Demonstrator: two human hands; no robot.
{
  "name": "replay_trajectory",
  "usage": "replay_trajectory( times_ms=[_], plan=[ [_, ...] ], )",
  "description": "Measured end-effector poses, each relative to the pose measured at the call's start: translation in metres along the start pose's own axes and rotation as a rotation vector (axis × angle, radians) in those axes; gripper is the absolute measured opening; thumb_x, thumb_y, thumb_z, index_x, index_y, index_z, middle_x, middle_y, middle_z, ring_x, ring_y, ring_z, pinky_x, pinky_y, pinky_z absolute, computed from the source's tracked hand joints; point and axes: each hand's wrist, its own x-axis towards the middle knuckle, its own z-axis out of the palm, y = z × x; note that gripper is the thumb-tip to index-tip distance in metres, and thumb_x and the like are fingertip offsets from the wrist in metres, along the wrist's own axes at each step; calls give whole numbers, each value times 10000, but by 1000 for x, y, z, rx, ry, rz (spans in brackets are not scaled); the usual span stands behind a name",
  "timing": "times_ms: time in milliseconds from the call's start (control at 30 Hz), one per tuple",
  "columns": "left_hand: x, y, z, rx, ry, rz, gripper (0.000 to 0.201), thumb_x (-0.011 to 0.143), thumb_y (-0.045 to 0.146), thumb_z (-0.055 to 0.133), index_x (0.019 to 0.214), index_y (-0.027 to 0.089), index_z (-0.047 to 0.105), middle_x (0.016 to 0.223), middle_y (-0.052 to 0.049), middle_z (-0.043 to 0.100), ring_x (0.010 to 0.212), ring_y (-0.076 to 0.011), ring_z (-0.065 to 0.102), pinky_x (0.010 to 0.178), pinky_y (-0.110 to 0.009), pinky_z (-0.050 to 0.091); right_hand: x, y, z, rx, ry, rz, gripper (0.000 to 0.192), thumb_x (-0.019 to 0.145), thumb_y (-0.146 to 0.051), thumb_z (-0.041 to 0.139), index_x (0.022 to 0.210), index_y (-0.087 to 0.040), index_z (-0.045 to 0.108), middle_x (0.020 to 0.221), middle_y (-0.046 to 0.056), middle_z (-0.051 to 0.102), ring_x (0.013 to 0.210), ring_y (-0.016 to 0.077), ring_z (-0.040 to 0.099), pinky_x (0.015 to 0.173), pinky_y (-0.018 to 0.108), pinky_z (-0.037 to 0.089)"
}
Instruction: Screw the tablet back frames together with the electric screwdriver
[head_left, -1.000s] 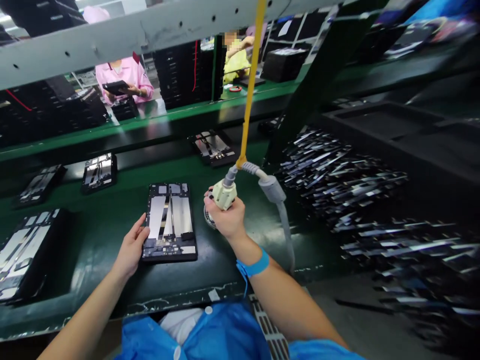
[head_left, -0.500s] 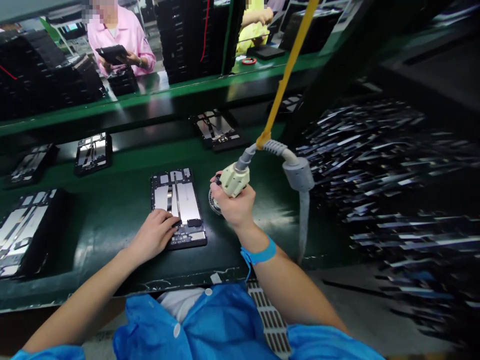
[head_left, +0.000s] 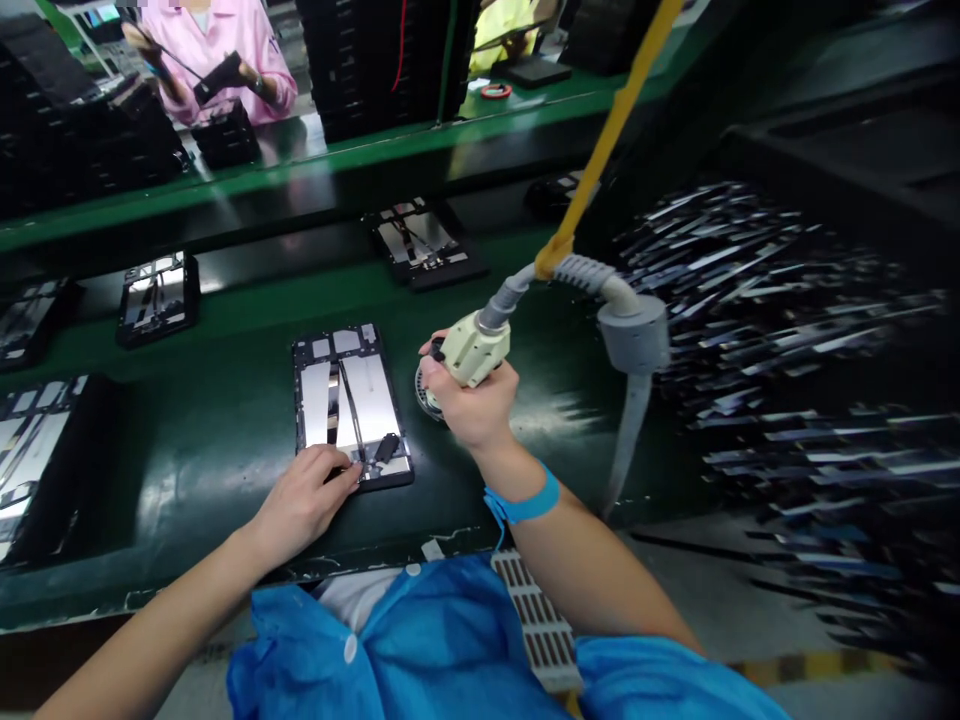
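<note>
An open tablet chassis (head_left: 349, 400) with silver plates lies on the dark green belt (head_left: 225, 440) in front of me. My left hand (head_left: 304, 500) rests on its near left corner, fingertips touching a small black part (head_left: 385, 449) that sits tilted there. My right hand (head_left: 472, 400) grips a cream electric screwdriver (head_left: 471, 352) just right of the chassis, over a small round dish (head_left: 424, 390). A grey cable (head_left: 626, 340) and a yellow strap (head_left: 600, 150) run up from the tool.
More open chassis lie on the belt: one at far left (head_left: 30, 450), two behind (head_left: 157, 297) (head_left: 424, 242). A heap of shiny strips (head_left: 750, 330) fills the right. Across the line a person in pink (head_left: 225, 60) handles a black device.
My left hand slid from the chassis' left edge onto its near corner, and the small black part there now sits tilted. The view dropped; the right hand kept hold of the screwdriver.
</note>
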Motion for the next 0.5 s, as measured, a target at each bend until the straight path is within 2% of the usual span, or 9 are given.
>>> replay_trajectory(
  times_ms=[133, 300, 400, 500],
  plan=[
    [-2, 4, 3, 25, 26, -27, 290, 1013, 161, 559, 1252, 268, 683, 1070, -109, 690, 1000, -262, 637, 832, -435, 581, 0, -1, -1, -11, 7, -2, 151, 811, -299, 746, 931, -212, 714, 882, 43, 763, 833, 220, 754, 810, 415, 641],
    [-17, 8, 16, 4, 136, -120, 451, 985, 142, 575, 1382, 351, 628, 1207, -120, 663, 1208, -310, 599, 1092, -613, 491, 2, -3, -6, -27, 28, 26, 180, 814, -296, 742, 964, -203, 709, 871, 52, 766, 826, 225, 760, 802, 414, 646],
    [-13, -1, 21, -50, 160, -136, 408, 989, 151, 580, 1335, 347, 672, 1208, -104, 671, 1245, -306, 596, 1121, -608, 472, 4, -1, -11, -40, -5, 9, 178, 815, -286, 737, 966, -196, 711, 902, 63, 765, 848, 226, 756, 812, 413, 648],
    [5, -18, 22, -85, 174, -121, 272, 1003, 201, 596, 1216, 293, 739, 1163, -100, 685, 1191, -289, 629, 1079, -558, 511, 4, 5, -15, -74, -26, 4, 173, 821, -286, 735, 962, -190, 714, 910, 66, 762, 843, 219, 750, 803, 403, 646]
  ],
)
